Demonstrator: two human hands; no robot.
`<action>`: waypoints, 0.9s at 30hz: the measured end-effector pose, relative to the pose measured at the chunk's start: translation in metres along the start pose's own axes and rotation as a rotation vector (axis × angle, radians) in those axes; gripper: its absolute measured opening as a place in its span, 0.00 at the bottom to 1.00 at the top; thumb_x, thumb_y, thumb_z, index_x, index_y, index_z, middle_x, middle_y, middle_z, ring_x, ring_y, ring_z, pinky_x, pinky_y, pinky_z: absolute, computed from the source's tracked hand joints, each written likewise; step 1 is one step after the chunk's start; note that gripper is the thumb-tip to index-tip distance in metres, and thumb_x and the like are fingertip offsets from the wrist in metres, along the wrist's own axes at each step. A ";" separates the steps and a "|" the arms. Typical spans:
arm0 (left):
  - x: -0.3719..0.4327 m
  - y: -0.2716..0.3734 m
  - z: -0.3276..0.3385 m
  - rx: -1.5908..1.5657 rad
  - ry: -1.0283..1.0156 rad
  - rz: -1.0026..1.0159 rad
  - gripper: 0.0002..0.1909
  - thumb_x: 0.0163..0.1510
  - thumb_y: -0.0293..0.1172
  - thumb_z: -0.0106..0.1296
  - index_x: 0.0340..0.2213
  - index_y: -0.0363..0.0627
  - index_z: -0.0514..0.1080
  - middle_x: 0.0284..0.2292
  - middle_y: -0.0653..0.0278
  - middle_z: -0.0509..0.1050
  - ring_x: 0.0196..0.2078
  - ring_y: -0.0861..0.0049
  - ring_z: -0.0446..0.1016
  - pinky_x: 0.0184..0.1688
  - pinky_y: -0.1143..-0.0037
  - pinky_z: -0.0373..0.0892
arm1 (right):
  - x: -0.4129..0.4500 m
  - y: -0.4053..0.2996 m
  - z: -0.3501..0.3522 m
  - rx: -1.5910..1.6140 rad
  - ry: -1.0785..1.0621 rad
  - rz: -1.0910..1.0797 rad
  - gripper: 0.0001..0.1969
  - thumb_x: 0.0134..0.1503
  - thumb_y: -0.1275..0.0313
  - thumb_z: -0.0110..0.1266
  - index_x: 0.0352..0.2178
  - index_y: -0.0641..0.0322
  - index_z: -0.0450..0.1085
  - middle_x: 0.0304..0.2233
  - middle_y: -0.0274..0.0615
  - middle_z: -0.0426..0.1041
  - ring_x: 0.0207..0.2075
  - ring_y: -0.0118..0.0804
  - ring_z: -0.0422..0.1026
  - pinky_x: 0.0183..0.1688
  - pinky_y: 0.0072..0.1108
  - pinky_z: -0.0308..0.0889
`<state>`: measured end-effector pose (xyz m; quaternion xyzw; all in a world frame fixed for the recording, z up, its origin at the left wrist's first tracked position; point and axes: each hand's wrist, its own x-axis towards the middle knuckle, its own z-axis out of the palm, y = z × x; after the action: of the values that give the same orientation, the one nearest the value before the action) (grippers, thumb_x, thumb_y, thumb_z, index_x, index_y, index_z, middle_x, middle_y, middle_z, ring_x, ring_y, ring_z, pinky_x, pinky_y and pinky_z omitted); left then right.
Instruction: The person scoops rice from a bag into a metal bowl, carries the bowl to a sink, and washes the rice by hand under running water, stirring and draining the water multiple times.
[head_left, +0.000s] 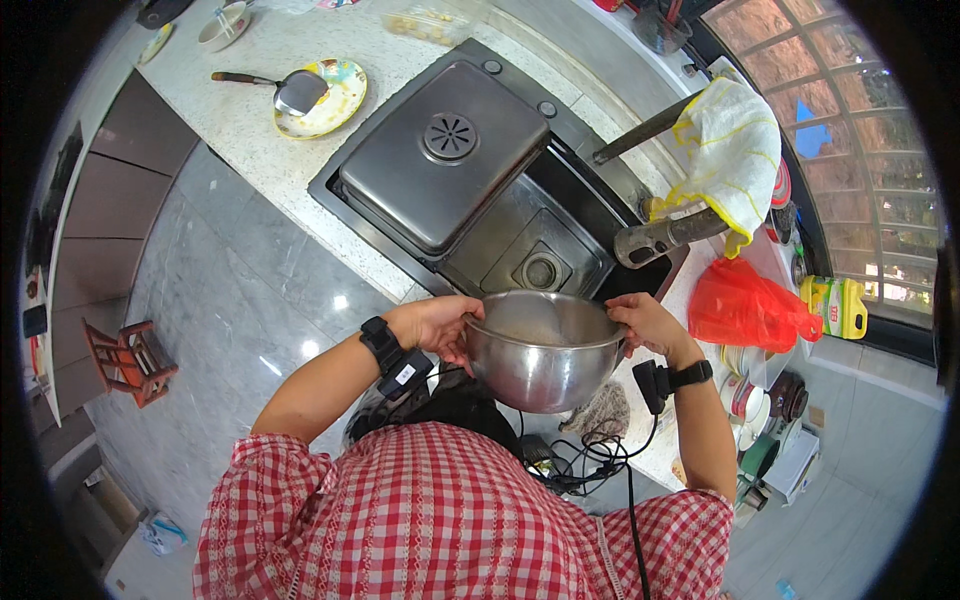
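Observation:
A deep stainless steel bowl (544, 375) is held up at the near edge of the sink (495, 247). My left hand (446, 322) grips its left rim, and my right hand (646, 324) grips the rim on the right. What the bowl contains cannot be made out. Just beyond it are the sink's drain (541, 270) and the faucet head (645, 244). A dark metal basin insert (405, 172) with a slotted round drain covers the sink's left part. A white cloth with yellow edging (727, 142) hangs over the faucet.
On the counter at upper left, a spatula (300, 91) rests on a patterned plate (341, 105). A red plastic bag (742, 304), a yellow jug (855, 307) and stacked dishes (742, 397) stand at right. Black cables (600, 457) hang near my body. A small wooden chair (131, 360) is on the floor.

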<state>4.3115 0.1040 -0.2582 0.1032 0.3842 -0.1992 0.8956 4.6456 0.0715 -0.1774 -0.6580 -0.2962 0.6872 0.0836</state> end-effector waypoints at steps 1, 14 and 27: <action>0.001 0.000 -0.001 0.010 -0.006 -0.024 0.26 0.50 0.47 0.34 0.34 0.31 0.66 0.23 0.48 0.72 0.20 0.63 0.74 0.15 0.77 0.71 | 0.000 -0.001 0.000 -0.003 -0.006 -0.008 0.19 0.51 0.73 0.49 0.43 0.78 0.61 0.11 0.32 0.58 0.08 0.25 0.58 0.12 0.23 0.65; -0.001 0.004 0.000 -0.024 -0.003 -0.025 0.26 0.50 0.46 0.34 0.32 0.31 0.67 0.23 0.47 0.73 0.18 0.64 0.73 0.14 0.77 0.69 | -0.001 -0.008 0.003 -0.006 0.000 0.014 0.17 0.51 0.73 0.48 0.41 0.76 0.62 0.10 0.30 0.55 0.09 0.24 0.56 0.13 0.23 0.64; -0.004 0.008 0.002 -0.007 -0.003 -0.041 0.26 0.51 0.47 0.33 0.31 0.32 0.68 0.24 0.45 0.73 0.19 0.65 0.73 0.16 0.77 0.68 | 0.002 -0.009 0.001 -0.002 -0.003 0.040 0.18 0.52 0.72 0.47 0.43 0.76 0.61 0.11 0.30 0.56 0.09 0.25 0.57 0.13 0.24 0.64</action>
<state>4.3138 0.1114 -0.2540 0.0917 0.3859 -0.2162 0.8922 4.6419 0.0798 -0.1746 -0.6626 -0.2839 0.6896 0.0689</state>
